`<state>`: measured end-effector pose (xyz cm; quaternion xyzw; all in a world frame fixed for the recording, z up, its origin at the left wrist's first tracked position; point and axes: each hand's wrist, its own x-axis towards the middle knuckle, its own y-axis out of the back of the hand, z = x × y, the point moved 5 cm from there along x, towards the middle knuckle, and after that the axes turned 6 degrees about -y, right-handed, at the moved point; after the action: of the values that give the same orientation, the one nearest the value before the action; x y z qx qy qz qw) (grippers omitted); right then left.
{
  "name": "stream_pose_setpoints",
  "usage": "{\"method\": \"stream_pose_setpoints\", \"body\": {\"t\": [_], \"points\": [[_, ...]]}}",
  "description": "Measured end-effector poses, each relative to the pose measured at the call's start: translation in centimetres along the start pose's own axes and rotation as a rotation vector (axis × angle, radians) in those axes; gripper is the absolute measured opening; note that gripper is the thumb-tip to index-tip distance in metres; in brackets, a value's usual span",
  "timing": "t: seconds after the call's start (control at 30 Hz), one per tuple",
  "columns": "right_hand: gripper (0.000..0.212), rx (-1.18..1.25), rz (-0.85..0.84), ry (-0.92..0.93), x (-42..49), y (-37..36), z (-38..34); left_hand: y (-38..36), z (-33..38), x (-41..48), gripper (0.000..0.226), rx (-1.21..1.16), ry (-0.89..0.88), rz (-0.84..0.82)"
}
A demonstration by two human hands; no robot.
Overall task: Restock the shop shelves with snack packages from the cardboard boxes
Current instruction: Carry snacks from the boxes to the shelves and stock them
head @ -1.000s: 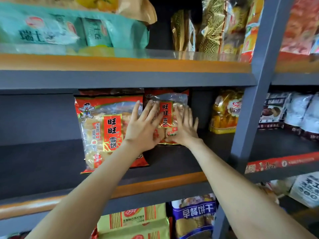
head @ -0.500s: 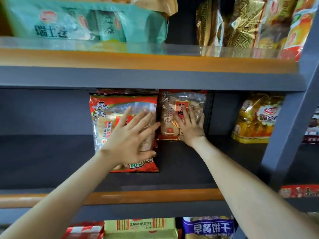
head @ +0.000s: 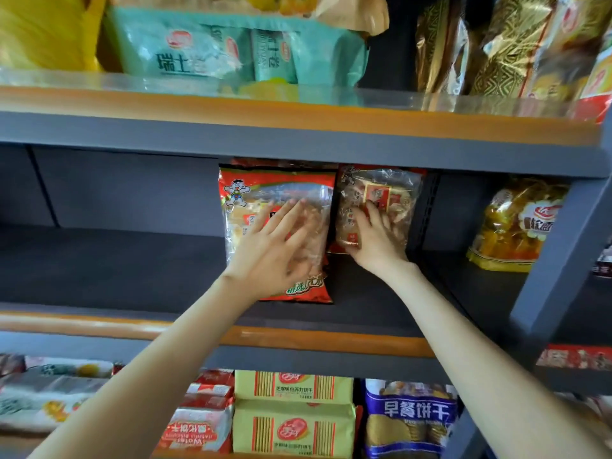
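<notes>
**Steadying two cracker bags on the middle shelf**

Both hands lie flat with fingers spread, apart from each other and gripping nothing. The left hand (head: pixel 271 250) presses the face of the red bag (head: pixel 278 188). The right hand (head: pixel 376 240) presses the clear bag (head: pixel 381 190) just beside it. Both bags stand upright on the dark shelf (head: pixel 132 260), the red one nearer the front edge.

They look light: thin, slippery film puffed with air around brittle crackers. A flat palm should nudge them safely. To lift one, the top seam or side edges seem better than squeezing the middle.

The bag tops tuck under the shelf above. More red packaging shows behind, but I cannot tell how many packs. The left fingertips are blurred, and no cardboard box is in view.
</notes>
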<state>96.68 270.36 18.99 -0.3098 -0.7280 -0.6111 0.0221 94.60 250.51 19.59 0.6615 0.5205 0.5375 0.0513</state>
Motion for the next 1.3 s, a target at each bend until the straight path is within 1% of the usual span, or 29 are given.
{"method": "stream_pose_setpoints", "body": {"t": [0.07,0.13,0.2,0.23,0.3,0.37,0.43,0.53,0.6,0.73,0.83,0.9,0.97,1.03,1.13,1.23,1.3], "points": [[0.06,0.165,0.08,-0.035,-2.9,2.0,-1.3,1.5,-0.3,-2.1,0.051,-0.055,0.083,0.005],[0.047,0.284,0.205,-0.035,-6.9,3.9,-3.1,3.3,-0.5,-4.9,0.046,-0.143,0.163,0.011],[0.038,0.385,0.298,0.06,-11.7,5.3,-6.5,5.4,-0.6,-8.2,0.042,-0.24,0.269,0.031],[0.036,0.436,0.304,0.126,-14.0,5.6,-8.7,6.5,-0.5,-10.1,0.041,-0.278,0.323,0.041],[0.034,0.53,0.246,0.262,-18.1,5.0,-13.3,8.5,-0.2,-14.4,0.038,-0.345,0.441,0.039],[0.032,0.594,0.134,0.373,-21.3,2.9,-17.6,10.5,-0.1,-19.5,0.039,-0.392,0.61,0.027],[0.032,0.643,0.001,0.44,-23.9,0.2,-21.3,12.7,0.1,-25.4,0.041,-0.401,0.823,-0.009],[0.034,0.672,-0.277,0.484,-28.1,-4.0,-26.5,15.7,1.2,-35.1,0.034,-0.375,1.122,-0.07],[0.036,0.655,-0.437,0.571,-31.3,-6.4,-29.9,18.2,2.7,-41.1,0.03,-0.301,1.272,-0.079],[0.039,0.632,-0.746,0.776,-38.8,-10.0,-36.0,23.3,7.4,-50.5,0.031,-0.126,1.594,-0.193],[0.042,0.598,-0.938,1.017,-45.7,-11.5,-40.2,27.8,12.7,-55.9,0.034,-0.018,1.87,-0.224],[0.047,0.531,-1.078,1.153,-50.7,-11.9,-42.1,30.6,16.9,-59.1,0.033,0.092,2.012,-0.262],[0.05,0.505,-1.17,1.267,-55.8,-12.2,-43.3,33.4,21.6,-61.4,0.031,0.177,2.175,-0.266],[0.052,0.489,-1.239,1.377,-61.3,-12.2,-43.9,35.9,26.4,-63.5,0.031,0.245,2.353,-0.213],[0.054,0.443,-1.34,1.492,-69.5,-12.4,-43.9,38.8,32.7,-66.7,0.032,0.361,2.556,-0.2],[0.056,0.35,-1.422,1.581,-76.7,-12.8,-43.5,40.5,37.4,-69.7,0.034,0.364,2.729,-0.212],[0.056,0.273,-1.468,1.61,-80.4,-13.2,-43.6,41.2,39.6,-71.8,0.027,0.332,2.815,-0.196]]}}
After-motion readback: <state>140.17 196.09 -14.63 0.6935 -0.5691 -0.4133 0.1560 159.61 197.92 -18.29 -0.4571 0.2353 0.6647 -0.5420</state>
